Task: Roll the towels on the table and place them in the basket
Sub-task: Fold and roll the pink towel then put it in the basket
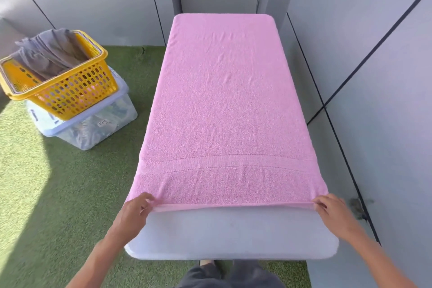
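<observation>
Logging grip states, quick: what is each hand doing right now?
Left hand: pinching the pink towel at its near left corner.
Right hand: pinching the towel's near right corner.

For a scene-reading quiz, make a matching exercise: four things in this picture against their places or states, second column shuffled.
Column 1:
1. pink towel
2. yellow basket
3. grey cloth
4. left hand

Column 2:
A. sits on a clear plastic bin
B. pinches a near towel corner
C. spread flat on the white table
D. hangs over the basket's rim

Pairs: 1-C, 2-A, 3-D, 4-B
</observation>
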The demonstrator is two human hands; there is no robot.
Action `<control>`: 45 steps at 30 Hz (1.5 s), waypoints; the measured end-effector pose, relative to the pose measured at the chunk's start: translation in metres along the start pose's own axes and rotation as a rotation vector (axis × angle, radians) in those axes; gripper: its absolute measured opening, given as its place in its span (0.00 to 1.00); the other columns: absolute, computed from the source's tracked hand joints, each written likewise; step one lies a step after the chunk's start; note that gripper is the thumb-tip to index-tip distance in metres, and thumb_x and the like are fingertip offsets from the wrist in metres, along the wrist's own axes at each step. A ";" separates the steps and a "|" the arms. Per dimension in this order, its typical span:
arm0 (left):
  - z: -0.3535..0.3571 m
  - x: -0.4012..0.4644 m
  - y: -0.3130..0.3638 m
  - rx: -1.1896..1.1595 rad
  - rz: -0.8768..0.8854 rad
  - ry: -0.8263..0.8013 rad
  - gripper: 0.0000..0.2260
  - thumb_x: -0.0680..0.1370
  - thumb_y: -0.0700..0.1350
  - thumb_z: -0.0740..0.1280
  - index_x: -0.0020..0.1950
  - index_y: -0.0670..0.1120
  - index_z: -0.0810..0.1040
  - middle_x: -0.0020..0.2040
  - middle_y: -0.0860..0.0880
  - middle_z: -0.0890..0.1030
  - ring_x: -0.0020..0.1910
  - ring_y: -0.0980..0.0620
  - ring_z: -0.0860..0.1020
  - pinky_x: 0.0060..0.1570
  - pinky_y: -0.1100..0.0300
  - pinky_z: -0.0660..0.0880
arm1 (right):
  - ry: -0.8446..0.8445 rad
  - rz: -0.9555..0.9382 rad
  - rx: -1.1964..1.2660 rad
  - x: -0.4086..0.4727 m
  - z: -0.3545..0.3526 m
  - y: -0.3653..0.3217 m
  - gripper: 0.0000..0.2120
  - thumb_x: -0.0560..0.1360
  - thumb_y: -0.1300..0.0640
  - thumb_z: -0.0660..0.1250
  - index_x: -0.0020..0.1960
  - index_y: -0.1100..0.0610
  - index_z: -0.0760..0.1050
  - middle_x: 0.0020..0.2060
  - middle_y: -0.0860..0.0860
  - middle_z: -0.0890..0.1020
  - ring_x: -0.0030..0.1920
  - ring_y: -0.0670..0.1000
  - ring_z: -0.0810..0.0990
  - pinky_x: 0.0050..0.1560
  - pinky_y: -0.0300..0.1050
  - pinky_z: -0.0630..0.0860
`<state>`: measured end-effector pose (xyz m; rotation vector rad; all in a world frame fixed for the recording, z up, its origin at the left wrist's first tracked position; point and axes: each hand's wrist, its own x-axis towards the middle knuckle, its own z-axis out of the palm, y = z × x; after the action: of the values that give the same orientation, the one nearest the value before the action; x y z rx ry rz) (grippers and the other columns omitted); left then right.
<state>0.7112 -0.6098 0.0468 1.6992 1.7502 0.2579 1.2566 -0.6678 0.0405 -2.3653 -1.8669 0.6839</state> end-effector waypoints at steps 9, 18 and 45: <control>0.013 -0.007 0.009 0.304 0.144 0.254 0.10 0.70 0.39 0.76 0.42 0.47 0.75 0.38 0.53 0.73 0.36 0.53 0.72 0.29 0.63 0.69 | 0.247 0.278 -0.039 -0.014 0.000 -0.033 0.04 0.72 0.52 0.70 0.41 0.46 0.76 0.45 0.49 0.74 0.51 0.55 0.67 0.47 0.49 0.63; 0.040 -0.026 -0.023 0.247 0.247 0.316 0.16 0.71 0.34 0.72 0.57 0.45 0.76 0.56 0.44 0.72 0.51 0.45 0.73 0.46 0.50 0.78 | 0.381 0.013 -0.047 -0.028 0.034 -0.028 0.16 0.66 0.68 0.75 0.52 0.60 0.77 0.51 0.55 0.79 0.55 0.60 0.74 0.58 0.50 0.67; -0.020 0.025 0.002 0.304 -0.050 -0.006 0.05 0.76 0.41 0.69 0.52 0.46 0.76 0.51 0.50 0.75 0.49 0.49 0.76 0.44 0.54 0.76 | -0.244 0.286 0.196 0.017 -0.032 -0.015 0.06 0.69 0.58 0.76 0.35 0.56 0.80 0.37 0.48 0.83 0.43 0.50 0.82 0.40 0.39 0.70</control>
<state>0.7030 -0.5805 0.0544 1.8591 1.8991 -0.0391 1.2575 -0.6402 0.0685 -2.5355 -1.4608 1.1695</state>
